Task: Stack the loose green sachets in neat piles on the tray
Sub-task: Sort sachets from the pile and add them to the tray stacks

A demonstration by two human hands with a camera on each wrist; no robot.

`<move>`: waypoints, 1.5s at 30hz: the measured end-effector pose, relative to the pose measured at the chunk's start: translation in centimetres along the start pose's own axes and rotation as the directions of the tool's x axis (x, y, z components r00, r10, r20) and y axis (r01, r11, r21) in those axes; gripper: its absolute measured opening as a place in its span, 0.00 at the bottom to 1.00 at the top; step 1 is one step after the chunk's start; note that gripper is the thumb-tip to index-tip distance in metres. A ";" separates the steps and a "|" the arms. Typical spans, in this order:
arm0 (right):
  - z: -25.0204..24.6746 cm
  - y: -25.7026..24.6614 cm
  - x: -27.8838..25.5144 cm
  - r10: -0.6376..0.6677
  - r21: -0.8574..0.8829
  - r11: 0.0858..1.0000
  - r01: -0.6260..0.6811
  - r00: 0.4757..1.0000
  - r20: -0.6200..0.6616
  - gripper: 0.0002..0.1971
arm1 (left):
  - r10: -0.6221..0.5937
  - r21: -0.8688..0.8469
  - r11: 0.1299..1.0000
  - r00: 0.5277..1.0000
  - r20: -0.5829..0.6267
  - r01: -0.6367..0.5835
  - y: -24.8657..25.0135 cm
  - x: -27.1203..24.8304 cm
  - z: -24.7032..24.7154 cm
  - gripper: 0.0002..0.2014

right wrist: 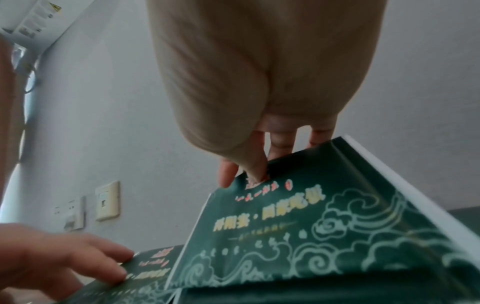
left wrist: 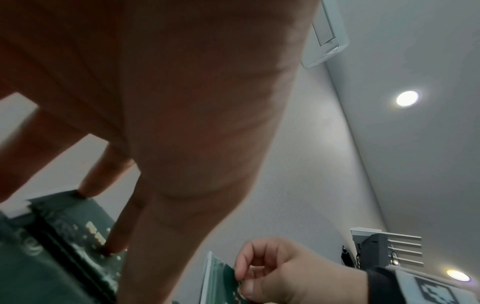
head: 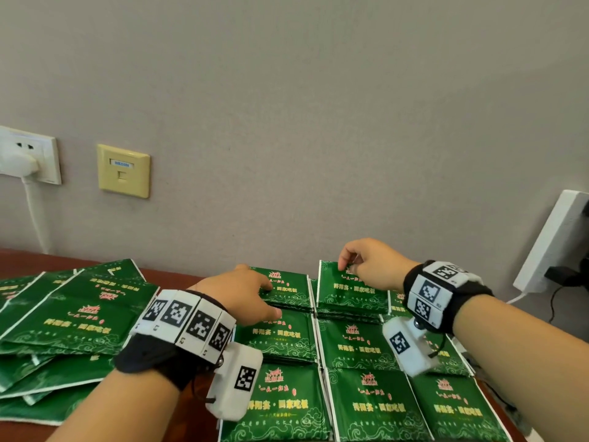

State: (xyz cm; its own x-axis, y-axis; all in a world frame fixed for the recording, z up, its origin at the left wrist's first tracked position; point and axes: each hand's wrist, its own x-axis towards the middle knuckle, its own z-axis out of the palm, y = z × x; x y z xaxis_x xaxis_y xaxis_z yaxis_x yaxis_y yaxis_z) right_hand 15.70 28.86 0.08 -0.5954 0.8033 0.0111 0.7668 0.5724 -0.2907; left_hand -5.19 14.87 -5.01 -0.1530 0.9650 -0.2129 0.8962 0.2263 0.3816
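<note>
At the far left, a white plug (head: 24,162) sits in a white wall socket beside a cream data plate (head: 123,171). Below them, a loose heap of flat green foil sachets with gold lettering and white edges (head: 68,317) sprawls unsorted across the dark red-brown worktop (head: 19,261); these are what is left to do. Moving right, the left hand (head: 245,295) lies with fingers spread and nearly straight, pressing down on the far-left neat pile (head: 285,287), holding nothing. Around it, the squared piles of the same sachets (head: 353,406) stand in rows touching side by side, near to far, so a good share of the task looks done; the tray itself is hidden under them, if it is there. Further right, the right hand (head: 366,266) pinches the far edge of one green sachet (head: 347,291) between thumb and fingertips, tilting it up on the far middle pile, seemingly to seat it. At the far right, a white power strip (head: 554,240) leans against the wall.
</note>
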 end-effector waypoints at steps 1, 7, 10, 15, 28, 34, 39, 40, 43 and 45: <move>0.2 -0.1 0.5 0.001 0.003 1.000 -0.001 1.000 0.008 0.18 | 0.001 0.003 1.000 1.000 0.002 -0.001 0.0 0.0 0.0 0.35; 1.9 0.0 2.1 0.010 -0.041 0.999 -0.008 0.999 0.047 0.16 | 0.007 0.010 1.000 1.000 0.016 -0.007 -0.1 0.1 -0.1 0.35; 2.6 0.2 2.0 0.022 -0.102 0.995 -0.014 0.997 0.071 0.15 | 0.007 0.011 1.000 1.000 0.019 -0.007 -0.2 0.1 -0.1 0.35; 2.7 0.5 0.9 -0.020 -0.046 0.999 0.021 1.000 0.015 0.11 | 0.007 0.013 1.000 1.000 0.009 -0.007 0.1 0.0 -0.2 0.35; 3.0 0.2 -0.7 -0.073 -0.139 0.985 0.099 0.980 0.183 0.24 | 0.019 -0.007 1.000 0.999 -0.038 -0.020 0.4 -0.2 0.0 0.31; 2.9 -0.1 -0.3 -0.077 -0.191 0.975 0.113 0.980 0.185 0.23 | 0.024 -0.016 1.000 0.999 -0.045 -0.024 0.5 -0.3 -0.1 0.31; 3.2 0.1 -0.1 -0.075 -0.208 0.971 0.117 0.977 0.197 0.23 | 0.030 0.012 1.000 0.999 -0.038 -0.029 0.9 -0.6 -0.1 0.31; 3.3 0.1 -0.2 -0.079 -0.214 0.969 0.121 0.977 0.197 0.23 | 0.031 0.020 0.999 0.999 -0.034 -0.030 0.9 -0.6 -0.1 0.31; 3.1 0.2 -0.6 -0.090 -0.210 0.969 0.128 0.979 0.183 0.23 | 0.027 0.044 0.999 0.999 -0.017 -0.026 1.1 -0.9 -0.1 0.31; 2.7 0.2 -1.4 -0.100 -0.182 0.975 0.126 0.984 0.144 0.22 | 0.019 0.066 0.998 1.000 -0.019 -0.018 1.2 -1.3 -0.4 0.31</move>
State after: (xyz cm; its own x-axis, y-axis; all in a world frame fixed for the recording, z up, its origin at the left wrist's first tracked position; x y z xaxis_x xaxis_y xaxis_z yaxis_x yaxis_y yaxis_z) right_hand 16.09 27.38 -2.56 -0.6977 0.7098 -0.0976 0.7164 0.6893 -0.1080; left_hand -4.12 13.95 -3.95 -0.1438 0.9714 -0.1888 0.9241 0.2001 0.3255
